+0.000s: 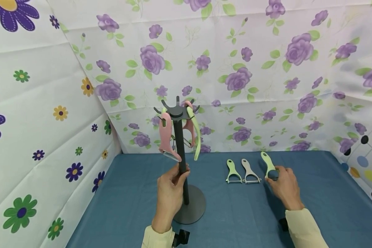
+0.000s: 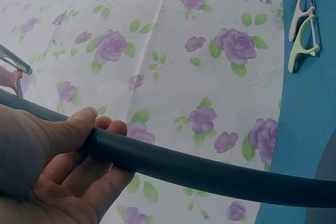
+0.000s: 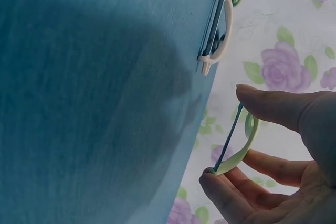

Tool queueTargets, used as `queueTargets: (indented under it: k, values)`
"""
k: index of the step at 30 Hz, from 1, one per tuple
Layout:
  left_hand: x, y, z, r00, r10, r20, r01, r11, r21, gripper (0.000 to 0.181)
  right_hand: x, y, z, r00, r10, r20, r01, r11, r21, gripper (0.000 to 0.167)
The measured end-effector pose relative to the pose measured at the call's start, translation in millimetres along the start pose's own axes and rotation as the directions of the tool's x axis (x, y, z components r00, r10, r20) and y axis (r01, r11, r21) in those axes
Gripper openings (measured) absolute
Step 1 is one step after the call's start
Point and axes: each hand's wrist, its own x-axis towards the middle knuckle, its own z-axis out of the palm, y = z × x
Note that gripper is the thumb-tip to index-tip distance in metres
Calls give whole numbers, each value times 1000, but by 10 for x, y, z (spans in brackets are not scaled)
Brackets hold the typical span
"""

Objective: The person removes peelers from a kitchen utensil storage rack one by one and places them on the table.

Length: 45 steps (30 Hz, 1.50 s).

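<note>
A dark grey stand (image 1: 179, 144) with a ring of hooks rises from a round base. My left hand (image 1: 170, 193) grips its pole, thumb and fingers around it in the left wrist view. On the hooks hang a pink peeler (image 1: 165, 132), a green peeler (image 1: 197, 137) and another pink peeler (image 1: 189, 129), partly hidden; a bit of green shows behind the front pink one. At the right, my right hand (image 1: 286, 187) pinches a light green peeler (image 1: 267, 160) by its blade end, handle pointing away. The right wrist view shows thumb and fingers at either side of its head (image 3: 244, 153).
Left of the right hand, a green peeler (image 1: 231, 167) and a pale pinkish peeler (image 1: 248, 168) lie side by side on the blue tabletop (image 1: 127, 196). Flowered sheets (image 1: 179, 38) stand behind the table and along its sides.
</note>
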Motion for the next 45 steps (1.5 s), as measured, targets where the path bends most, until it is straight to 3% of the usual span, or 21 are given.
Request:
queueTargets:
  k: [22, 45]
  values:
    - [3, 1, 2, 1000, -10, 7, 10, 1000, 10, 23, 121, 56, -5, 990, 18, 138, -7, 996, -85, 66]
    - [5, 7, -6, 1000, -14, 7, 14, 1000, 25, 23, 175, 81, 50, 990, 7, 143, 9, 994, -105, 66]
